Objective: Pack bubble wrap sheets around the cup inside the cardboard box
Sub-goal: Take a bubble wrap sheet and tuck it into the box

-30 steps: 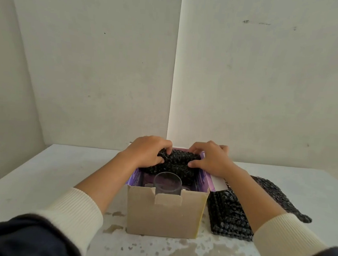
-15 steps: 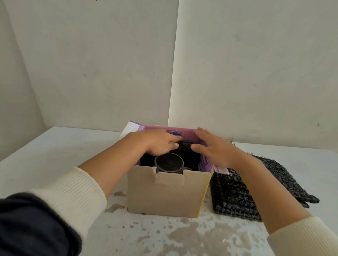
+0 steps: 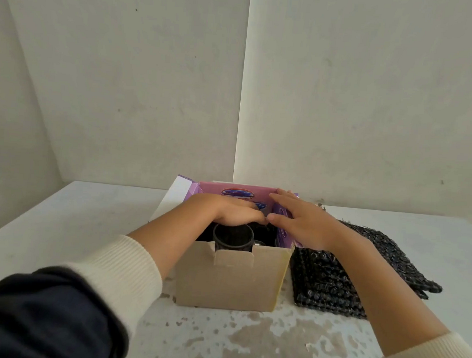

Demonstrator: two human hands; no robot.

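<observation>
Packing looks partly done: crumpled black bubble wrap point(image 3: 264, 232) fills the brown cardboard box point(image 3: 229, 280) behind the dark round cup point(image 3: 233, 238) at its near wall. Our left hand point(image 3: 232, 214) covers the wrap, grip hidden from us; our right hand point(image 3: 301, 226) lies spread on the right wall. Glossy knobbly black sheets point(image 3: 331, 279) wait alongside.

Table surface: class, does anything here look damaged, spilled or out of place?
The table looks damaged: its white coating appears worn into brownish patches in front of the cardboard box. The cup stands upright inside; spare bubble wrap lies neatly beside the box.
</observation>
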